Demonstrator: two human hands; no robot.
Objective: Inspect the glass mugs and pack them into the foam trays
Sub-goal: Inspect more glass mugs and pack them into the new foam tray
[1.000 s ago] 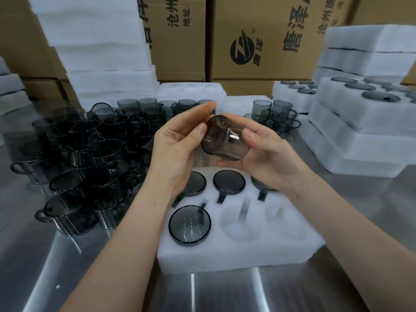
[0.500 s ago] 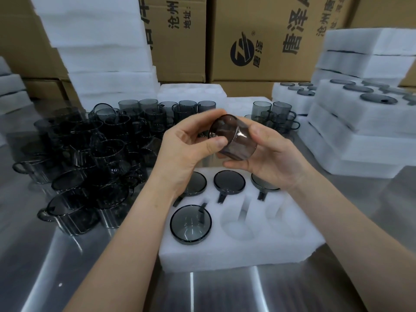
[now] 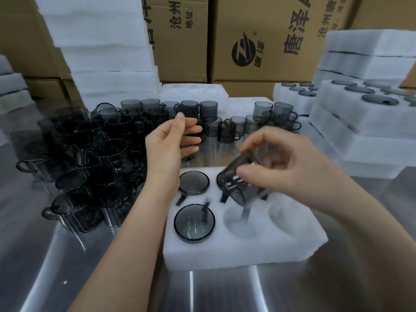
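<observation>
Loose mugs (image 3: pixel 90 158): we see a crowded cluster of smoky glass mugs standing on the steel table (image 3: pixel 45 266) at the left, reaching back toward the middle.
Foam blocks (image 3: pixel 101 52): white slabs piled high behind that cluster.
Left hand (image 3: pixel 166 149): fingers straight and relaxed, holding nothing, raised above the table just behind the tray's left end, apart from the other hand.
Foam tray (image 3: pixel 225 255): white, lying on the table in front of us, with round pockets in two rows.
Packed mugs: we count a front-left mug (image 3: pixel 194 222) and a back-left mug (image 3: pixel 194 182), each seated in its own pocket with its rim showing.
Held mug (image 3: pixel 236 183): tilted and blurred, above the middle of the tray, over the front-middle pocket (image 3: pixel 242 224); we cannot tell whether it touches the foam.
Right hand (image 3: pixel 290 174): thumb and fingers curled round the held mug.
Filled trays (image 3: pixel 364 122): stacked at the right, dark mug rims showing on top.
</observation>
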